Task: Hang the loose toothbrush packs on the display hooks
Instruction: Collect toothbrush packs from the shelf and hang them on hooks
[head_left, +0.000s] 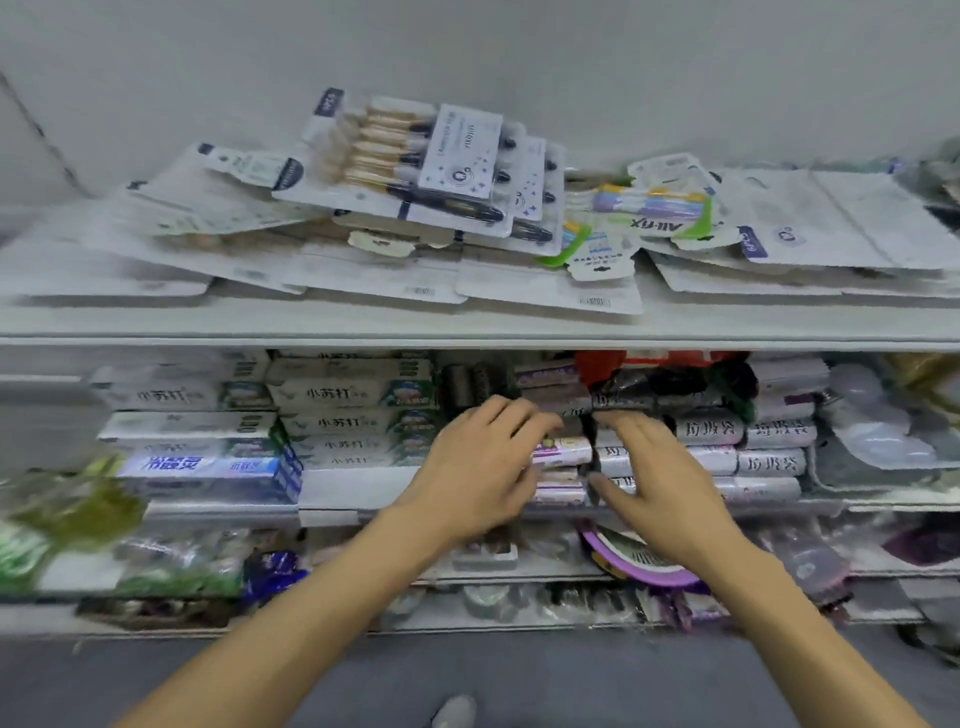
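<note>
- The left hand (480, 462) reached in front of the second shelf, fingers loosely spread and only slightly bent, holding nothing visible.
- A thin dark item (589, 457), too blurred to name, hung between the two hands.
- The right hand (657, 478) had its fingers stretched out and apart; whether the thumb touched the dark item could not be told.
- The toothbrush packs (415, 171) lay loose in piles on the top shelf (467, 325), well above both hands.
- Toothpaste boxes (353, 410) were stacked at left, against a pale wall (467, 47).
</note>
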